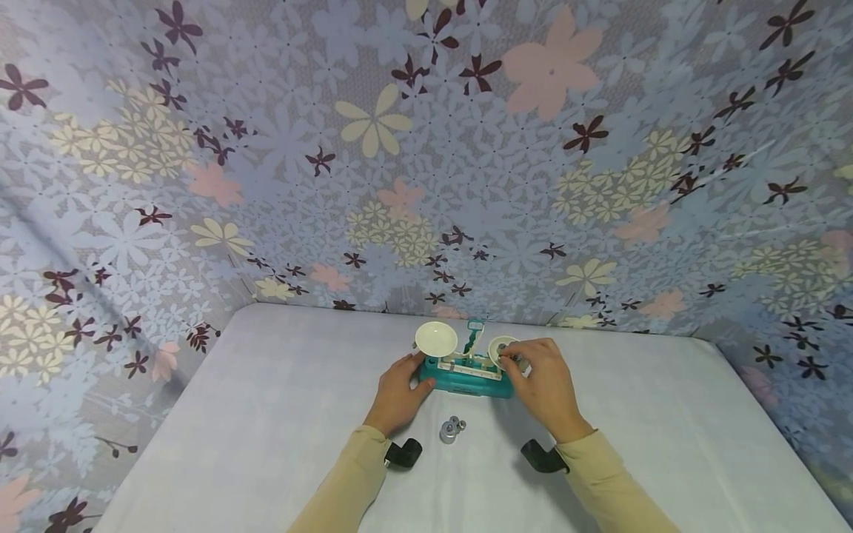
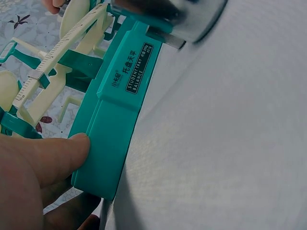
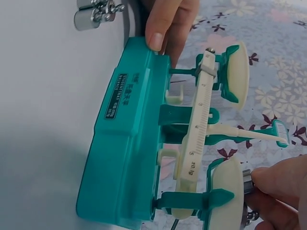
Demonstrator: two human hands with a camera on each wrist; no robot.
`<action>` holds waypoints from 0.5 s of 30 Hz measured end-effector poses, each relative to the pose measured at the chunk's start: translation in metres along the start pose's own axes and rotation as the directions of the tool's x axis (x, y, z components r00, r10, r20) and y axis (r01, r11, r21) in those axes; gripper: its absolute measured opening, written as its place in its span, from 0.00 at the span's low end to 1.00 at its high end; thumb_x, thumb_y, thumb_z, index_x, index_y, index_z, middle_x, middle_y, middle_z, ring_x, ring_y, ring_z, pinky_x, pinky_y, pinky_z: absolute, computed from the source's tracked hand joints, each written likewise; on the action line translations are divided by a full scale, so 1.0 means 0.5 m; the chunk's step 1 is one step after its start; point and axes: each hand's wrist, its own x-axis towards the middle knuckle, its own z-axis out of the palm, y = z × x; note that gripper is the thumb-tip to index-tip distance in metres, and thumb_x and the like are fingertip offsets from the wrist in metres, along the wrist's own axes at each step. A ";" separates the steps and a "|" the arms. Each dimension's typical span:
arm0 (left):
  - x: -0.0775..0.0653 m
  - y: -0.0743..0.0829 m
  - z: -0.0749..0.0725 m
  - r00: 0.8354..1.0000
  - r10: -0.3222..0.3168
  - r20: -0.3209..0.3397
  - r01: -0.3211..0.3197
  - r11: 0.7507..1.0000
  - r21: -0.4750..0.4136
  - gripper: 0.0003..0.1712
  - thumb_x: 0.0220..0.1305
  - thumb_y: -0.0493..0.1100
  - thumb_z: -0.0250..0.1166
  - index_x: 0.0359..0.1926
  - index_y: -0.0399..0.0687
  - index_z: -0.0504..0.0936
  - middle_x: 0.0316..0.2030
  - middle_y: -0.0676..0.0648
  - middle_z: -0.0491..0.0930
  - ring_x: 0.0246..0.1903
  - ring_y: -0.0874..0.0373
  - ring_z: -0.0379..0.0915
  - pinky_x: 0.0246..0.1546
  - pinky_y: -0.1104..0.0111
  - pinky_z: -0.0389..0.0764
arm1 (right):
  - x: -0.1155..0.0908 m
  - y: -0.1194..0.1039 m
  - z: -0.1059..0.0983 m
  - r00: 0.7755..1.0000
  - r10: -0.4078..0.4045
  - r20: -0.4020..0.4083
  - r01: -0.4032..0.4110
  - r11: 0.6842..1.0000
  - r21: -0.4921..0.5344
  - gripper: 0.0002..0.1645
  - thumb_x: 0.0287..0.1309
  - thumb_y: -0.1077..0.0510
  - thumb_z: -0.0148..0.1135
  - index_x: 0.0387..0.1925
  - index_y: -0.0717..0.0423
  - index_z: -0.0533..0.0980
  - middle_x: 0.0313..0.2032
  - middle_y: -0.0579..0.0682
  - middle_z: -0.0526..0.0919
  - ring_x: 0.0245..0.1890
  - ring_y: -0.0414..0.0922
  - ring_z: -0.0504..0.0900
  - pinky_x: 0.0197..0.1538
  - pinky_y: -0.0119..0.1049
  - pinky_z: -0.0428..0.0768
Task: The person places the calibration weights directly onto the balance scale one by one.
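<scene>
A teal tray balance [image 1: 460, 383] with two cream pans stands on the table. My left hand [image 1: 398, 400] grips the left end of its base, the thumb [image 2: 76, 148] on the front and the fingers behind. The left pan [image 1: 436, 339] holds nothing. At the right pan [image 3: 225, 191], my right hand [image 1: 548, 385] pinches a small metal weight [image 3: 247, 181] between thumb and finger, right at the pan's surface. Another knobbed metal weight [image 3: 251, 217] sits on that pan beside the fingertips. The beam's slider [image 3: 207, 70] is near its left end.
Several metal weights [image 1: 449, 432] stand grouped on the white-covered table [image 1: 300, 400], in front of the balance and between my forearms. A flower-patterned cloth wall [image 1: 400, 185] rises close behind the balance. Black wrist devices [image 1: 403, 453] are worn at both sleeves.
</scene>
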 end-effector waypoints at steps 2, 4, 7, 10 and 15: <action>0.000 0.000 0.000 1.000 0.004 -0.002 -0.004 1.000 0.001 0.32 0.69 0.43 0.64 0.70 0.38 0.70 0.66 0.36 0.73 0.69 0.38 0.62 0.70 0.43 0.63 | 0.001 0.001 0.000 1.000 -0.012 0.002 0.012 1.000 -0.010 0.06 0.54 0.64 0.74 0.36 0.57 0.87 0.34 0.51 0.88 0.42 0.52 0.78 0.40 0.50 0.79; 0.000 0.000 0.000 1.000 0.005 -0.002 -0.005 1.000 0.003 0.32 0.69 0.44 0.64 0.70 0.38 0.70 0.66 0.36 0.73 0.69 0.39 0.62 0.70 0.43 0.62 | 0.002 0.002 0.001 1.000 -0.022 0.005 0.022 1.000 -0.017 0.06 0.54 0.64 0.75 0.35 0.56 0.87 0.34 0.51 0.88 0.42 0.52 0.78 0.39 0.49 0.79; 0.000 0.000 0.000 1.000 0.005 -0.002 -0.005 1.000 0.003 0.32 0.69 0.44 0.64 0.70 0.38 0.70 0.66 0.36 0.73 0.69 0.39 0.62 0.70 0.43 0.62 | 0.004 0.003 0.001 0.999 -0.035 0.008 0.035 0.999 -0.030 0.06 0.53 0.64 0.75 0.35 0.56 0.86 0.34 0.51 0.88 0.42 0.52 0.78 0.37 0.47 0.79; 0.000 0.000 0.000 1.000 0.006 -0.002 -0.006 1.000 0.003 0.32 0.69 0.44 0.64 0.70 0.38 0.70 0.66 0.37 0.73 0.69 0.39 0.62 0.70 0.43 0.62 | 0.005 0.005 0.002 0.999 -0.044 0.012 0.045 0.998 -0.040 0.07 0.53 0.64 0.75 0.35 0.56 0.86 0.34 0.51 0.88 0.42 0.52 0.78 0.37 0.47 0.79; 0.000 0.000 0.000 1.000 0.004 -0.002 -0.004 1.000 -0.002 0.32 0.69 0.44 0.64 0.70 0.38 0.70 0.66 0.37 0.73 0.69 0.39 0.62 0.70 0.43 0.62 | 0.007 0.009 0.006 0.998 -0.054 0.021 0.055 0.998 -0.043 0.07 0.53 0.64 0.76 0.35 0.57 0.86 0.34 0.51 0.88 0.41 0.52 0.78 0.39 0.47 0.80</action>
